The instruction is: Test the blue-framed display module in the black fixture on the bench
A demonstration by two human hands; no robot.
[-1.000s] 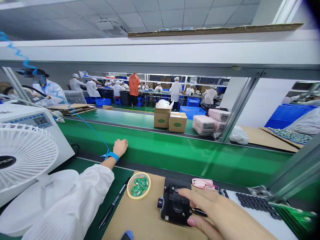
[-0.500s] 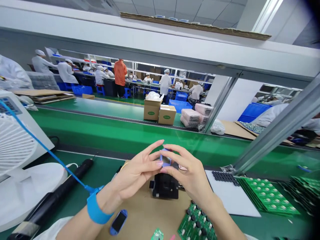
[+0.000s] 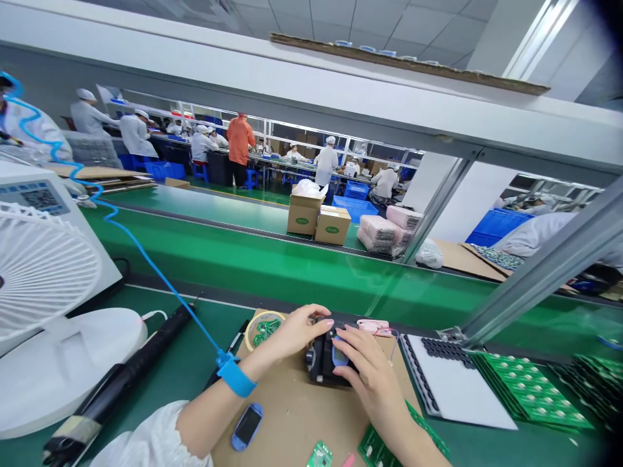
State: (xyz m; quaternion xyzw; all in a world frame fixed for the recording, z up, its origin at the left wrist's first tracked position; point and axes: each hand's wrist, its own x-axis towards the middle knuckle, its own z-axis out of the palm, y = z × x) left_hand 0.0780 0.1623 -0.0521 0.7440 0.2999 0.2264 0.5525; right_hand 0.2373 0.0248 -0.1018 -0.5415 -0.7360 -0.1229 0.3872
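Left hand (image 3: 296,336) cupped over a black clamping jig (image 3: 318,358); right hand (image 3: 370,376) presses bent fingers onto a blue-edged casing (image 3: 339,353) seated in the jig, on a cardboard sheet (image 3: 292,421). Small green circuit boards (image 3: 263,332) lie inside a tape roll (image 3: 253,321). Far conveyor: white plastic bag (image 3: 306,188) bulging from a carton (image 3: 304,217).

Left hand (image 3: 289,337) holds a black jig (image 3: 316,358); right hand (image 3: 372,379) holds a blue device (image 3: 339,355) on it.
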